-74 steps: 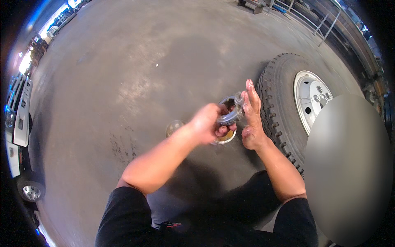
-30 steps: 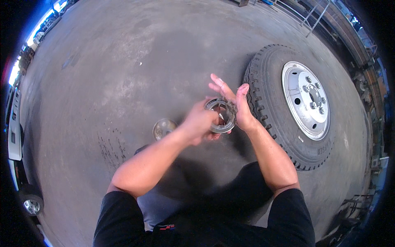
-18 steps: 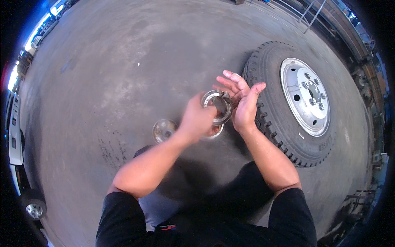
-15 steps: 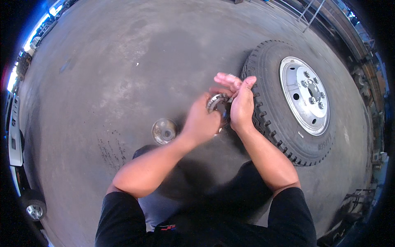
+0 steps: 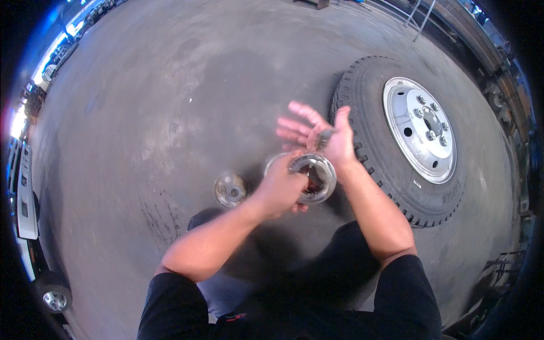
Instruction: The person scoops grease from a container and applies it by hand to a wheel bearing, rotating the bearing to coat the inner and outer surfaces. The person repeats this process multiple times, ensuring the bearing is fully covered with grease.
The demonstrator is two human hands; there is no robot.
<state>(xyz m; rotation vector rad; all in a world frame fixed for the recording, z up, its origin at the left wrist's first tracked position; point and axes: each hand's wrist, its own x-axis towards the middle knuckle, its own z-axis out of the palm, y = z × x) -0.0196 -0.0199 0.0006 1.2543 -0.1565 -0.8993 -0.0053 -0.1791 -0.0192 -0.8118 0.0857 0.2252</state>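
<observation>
My left hand point(image 5: 282, 184) is closed around a shiny metal bearing ring point(image 5: 324, 195), with fingers reaching into its opening. The ring is tilted toward me; motion blurs its far edge, and the hand covers its left side. My right hand point(image 5: 326, 136) is open just beyond the ring, palm turned up and fingers spread. A dark lump, like grease, point(image 5: 324, 139) lies on that palm. On the floor left of my left hand sits a round metal cup-shaped part point(image 5: 230, 190) with a hole in its middle.
A large truck tyre point(image 5: 368, 107) on a silver wheel rim point(image 5: 411, 127) with several nuts lies close to my right forearm. A white vehicle point(image 5: 25, 192) stands at the far left. Metal frames point(image 5: 419, 22) are at the upper right. The floor point(image 5: 158, 113) is grey concrete.
My right hand has drawn away from the bearing and opened, showing the dark lump on its palm. My left hand has lowered and turned the bearing so its opening shows.
</observation>
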